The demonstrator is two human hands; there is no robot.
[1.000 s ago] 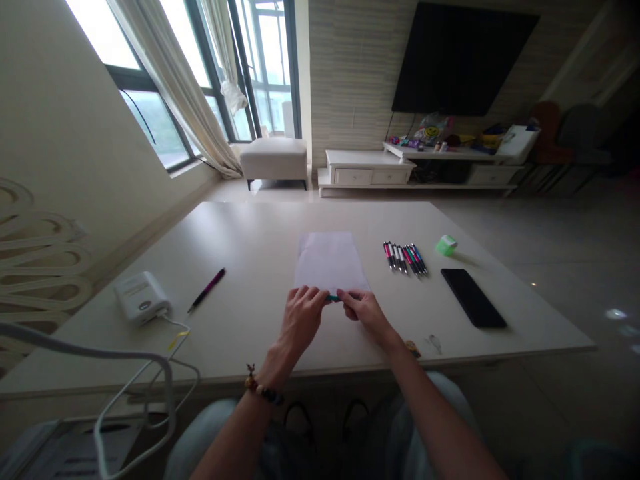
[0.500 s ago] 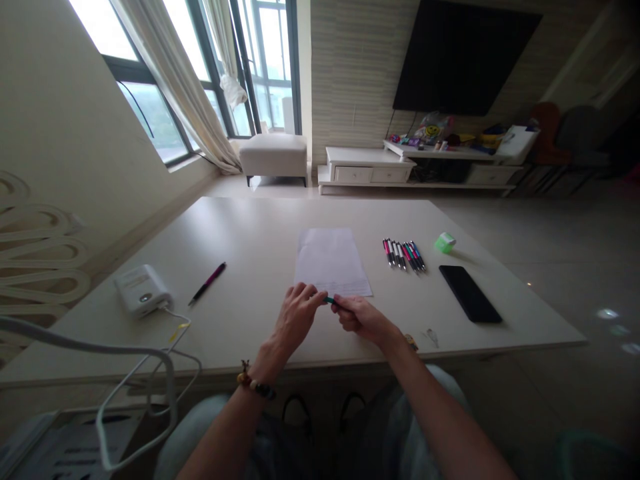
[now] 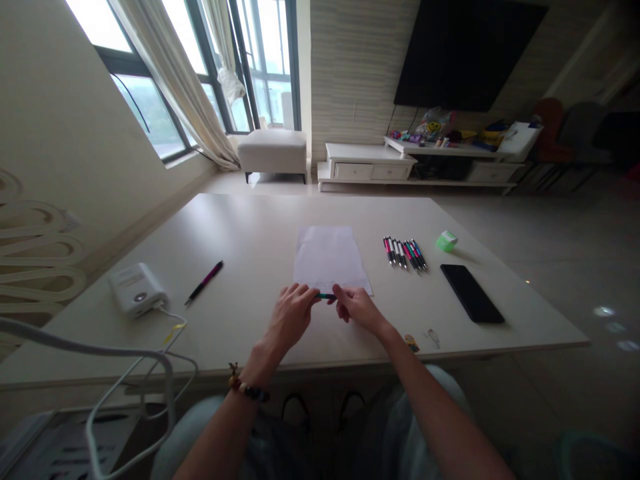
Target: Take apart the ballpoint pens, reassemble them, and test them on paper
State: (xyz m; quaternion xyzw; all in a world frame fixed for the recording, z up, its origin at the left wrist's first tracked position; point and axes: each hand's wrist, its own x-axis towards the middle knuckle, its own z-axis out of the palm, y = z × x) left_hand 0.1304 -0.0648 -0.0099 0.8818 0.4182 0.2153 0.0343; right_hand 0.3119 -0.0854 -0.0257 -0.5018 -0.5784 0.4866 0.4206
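teal-green slim pen [image 3: 325, 296] is between both hands, roughly crosswise, around the near edge of a white paper sheet [image 3: 327, 253]. left hand [image 3: 291, 313]: fingers curled in, thumb and fingertips pinching the pen's left end. right hand [image 3: 358, 309]: fingers bent in, thumb side closed on the pen's right end. can't tell if the pen touches anything below. dark beaded bracelet [image 3: 249, 390] on left wrist.

paper lies flat on a glossy white rectangular table [image 3: 245, 240]. right of it: side-by-side row of slim multicoloured pens [image 3: 405, 254], dark grips toward the person. further right: small translucent green-and-white block [image 3: 447, 241]; nearer, flat black rectangular phone [image 3: 471, 293]. beside right forearm, near table edge: small yellow cartoon-figure piece [image 3: 411, 343] and a small clear flat piece [image 3: 433, 339], too faint to identify.

left, well apart from hands: purple-and-black pen [image 3: 204, 283], lying diagonal; then white rounded plastic box [image 3: 137, 290], white thin cable [image 3: 173, 313] plugged in.
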